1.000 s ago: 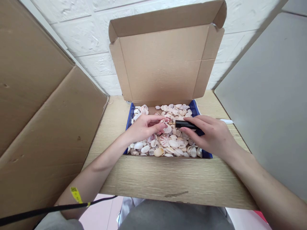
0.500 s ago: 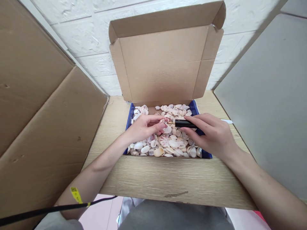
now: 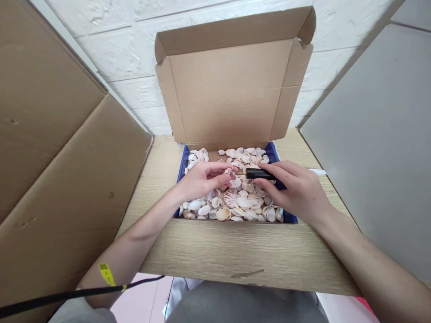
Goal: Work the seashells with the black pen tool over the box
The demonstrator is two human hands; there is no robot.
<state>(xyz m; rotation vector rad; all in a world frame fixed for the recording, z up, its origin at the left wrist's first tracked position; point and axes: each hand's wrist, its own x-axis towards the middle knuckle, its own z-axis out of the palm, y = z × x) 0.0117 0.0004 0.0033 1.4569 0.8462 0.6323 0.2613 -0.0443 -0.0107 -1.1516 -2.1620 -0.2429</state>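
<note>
My left hand [image 3: 206,180] pinches a small seashell [image 3: 229,171] between thumb and fingers, above the heap of shells. Wrapped around a black pen-shaped hand drill [image 3: 260,174] is my right hand [image 3: 294,187]. The drill lies nearly level, with its brass-coloured chuck [image 3: 241,172] pointing left at the held shell. Whether its tip touches the shell is too small to tell. Under both hands, many loose seashells [image 3: 244,202], white, cream and pinkish, fill an open cardboard box with blue sides [image 3: 182,166].
The box's raised lid [image 3: 232,89] leans towards a white brick-pattern wall [image 3: 131,54]. Cardboard [image 3: 67,188] stands on the left, a grey panel [image 3: 377,148] on the right. A black cable [image 3: 60,296] with a yellow tag crosses near my left forearm. Wooden tabletop [image 3: 235,251] lies in front.
The view has shifted very slightly. Between my fingers the shell appears slightly turned, while both hands and the drill stay in nearly the same place.
</note>
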